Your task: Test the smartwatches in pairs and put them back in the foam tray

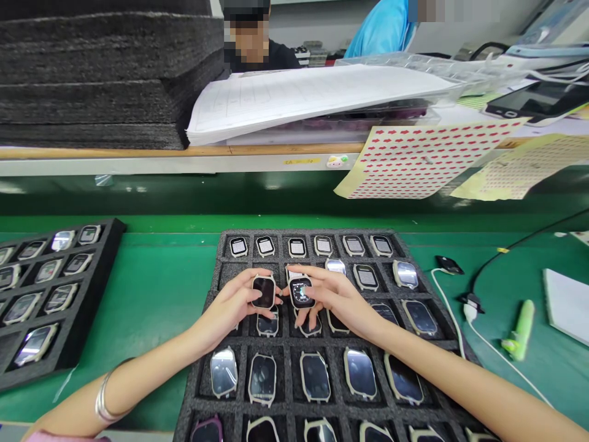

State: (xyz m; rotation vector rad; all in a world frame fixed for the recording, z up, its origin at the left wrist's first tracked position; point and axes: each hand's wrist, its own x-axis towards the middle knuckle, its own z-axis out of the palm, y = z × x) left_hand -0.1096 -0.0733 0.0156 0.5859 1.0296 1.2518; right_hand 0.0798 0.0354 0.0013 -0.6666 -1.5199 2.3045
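Observation:
My left hand (234, 305) pinches a smartwatch body with a dark screen (264, 291) above a black foam tray (216, 288). My right hand (338, 298) grips a second watch body (301, 292), whose screen is lit. Both watches are held side by side over the tray's second and third rows. The tray's pockets hold several more watch bodies, those in the back row (297, 247) with bright screens and those in the near rows (315, 376) dark.
A second foam tray (69, 344) of watch bodies lies at the left on the green belt. A white cable (488, 344), a green tool (519, 334) and a white pad (568, 304) are at the right. Sticker sheets (423, 162), papers and stacked foam sit on the shelf behind; two people are beyond it.

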